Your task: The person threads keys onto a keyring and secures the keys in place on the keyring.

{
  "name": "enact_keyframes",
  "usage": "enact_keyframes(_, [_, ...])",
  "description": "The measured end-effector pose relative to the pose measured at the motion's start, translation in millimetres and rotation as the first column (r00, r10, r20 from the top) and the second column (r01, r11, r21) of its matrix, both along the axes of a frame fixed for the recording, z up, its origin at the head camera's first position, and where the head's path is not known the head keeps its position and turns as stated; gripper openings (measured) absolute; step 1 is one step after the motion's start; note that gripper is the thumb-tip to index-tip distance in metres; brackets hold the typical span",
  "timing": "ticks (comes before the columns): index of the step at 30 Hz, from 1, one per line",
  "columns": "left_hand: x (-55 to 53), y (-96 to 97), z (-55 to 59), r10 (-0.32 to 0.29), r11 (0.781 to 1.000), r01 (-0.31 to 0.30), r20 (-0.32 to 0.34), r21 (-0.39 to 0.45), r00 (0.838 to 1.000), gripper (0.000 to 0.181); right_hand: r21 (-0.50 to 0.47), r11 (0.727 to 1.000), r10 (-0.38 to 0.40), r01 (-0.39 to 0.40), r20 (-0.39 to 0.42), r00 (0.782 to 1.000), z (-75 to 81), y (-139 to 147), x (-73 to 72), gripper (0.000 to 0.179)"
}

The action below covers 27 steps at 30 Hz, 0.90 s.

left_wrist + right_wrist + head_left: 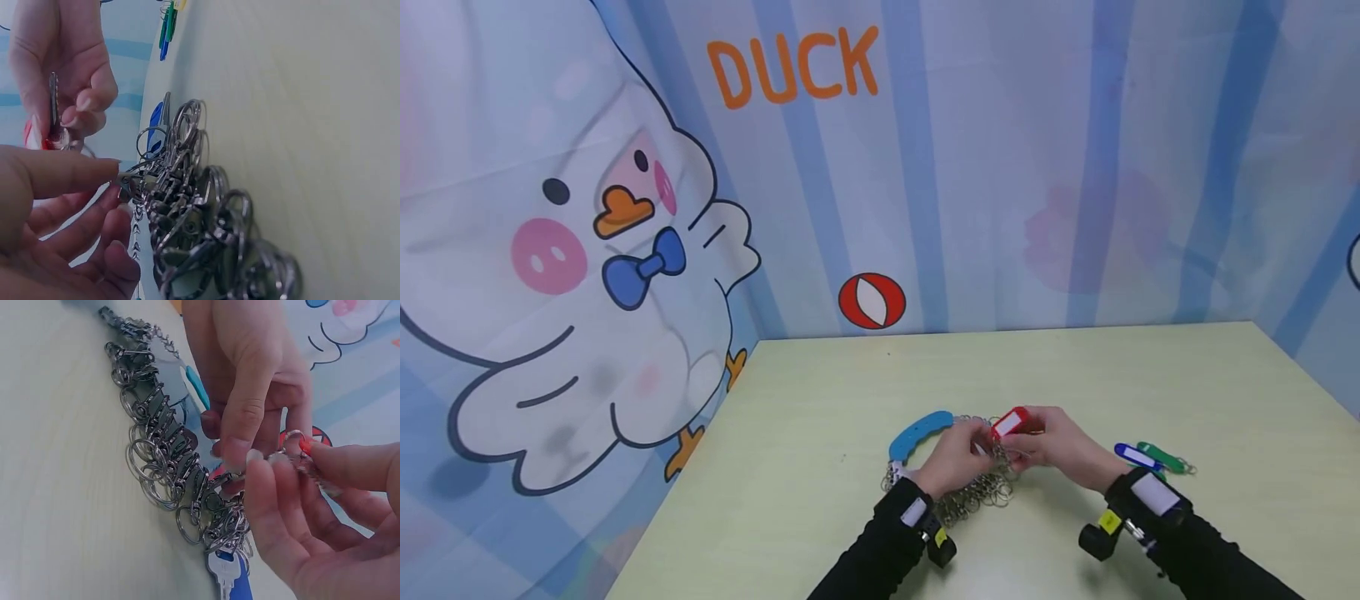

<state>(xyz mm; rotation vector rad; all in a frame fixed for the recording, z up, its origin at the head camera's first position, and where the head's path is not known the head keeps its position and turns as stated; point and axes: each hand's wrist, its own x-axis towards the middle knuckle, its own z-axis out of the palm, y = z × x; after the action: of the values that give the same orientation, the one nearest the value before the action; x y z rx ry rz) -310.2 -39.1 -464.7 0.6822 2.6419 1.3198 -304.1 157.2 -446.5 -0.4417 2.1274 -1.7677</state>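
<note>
My right hand (1063, 446) holds a red key tag (1009, 423) with a white label; a metal key (54, 100) hangs with it. Close beside it, my left hand (958, 454) pinches a metal clasp (128, 184) between thumb and fingers. That clasp belongs to a bunch of clasps with split rings (162, 450), strung in a row beneath the hands. A curved blue handle (919, 433) lies at the bunch's left side. Another key (224, 569) and its blue tag (241, 589) hang among the clasps. Fingers partly hide where tag ring and clasp meet.
Right of the hands, a blue key tag (1138, 457) and a green key tag (1165, 457) lie on the pale table (760, 500). Behind the table hangs a blue cloth backdrop (970, 167) printed with a duck.
</note>
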Motion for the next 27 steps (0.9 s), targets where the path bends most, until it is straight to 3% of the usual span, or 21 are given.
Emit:
enact_keyframes(5, [-0.1,1.1,1.1,0.015,1.0,-0.015,-0.011,-0.002,1.0,0.013,-0.037,0.999,0.014,-0.012,0.037,0.999,-3.9,7.4,-1.8,0.043])
enact_keyframes(12, [-0.8,3.5,2.5,-0.018,0.999,0.018,-0.03,-0.026,0.999,0.018,-0.011,0.994,-0.111,0.112,0.107,0.988,-9.9,10.9,-6.2,0.033])
enact_keyframes(19, [-1.1,5.0,0.9,-0.025,0.999,0.024,-0.052,-0.03,0.998,0.024,0.044,0.984,-0.178,0.174,0.109,0.978,-12.1,9.2,-6.8,0.031])
enact_keyframes(27, [-2.8,6.2,-0.5,-0.008,1.0,0.007,-0.039,-0.016,0.999,0.024,0.044,0.983,-0.18,0.176,0.112,0.977,-12.4,11.9,-6.2,0.029])
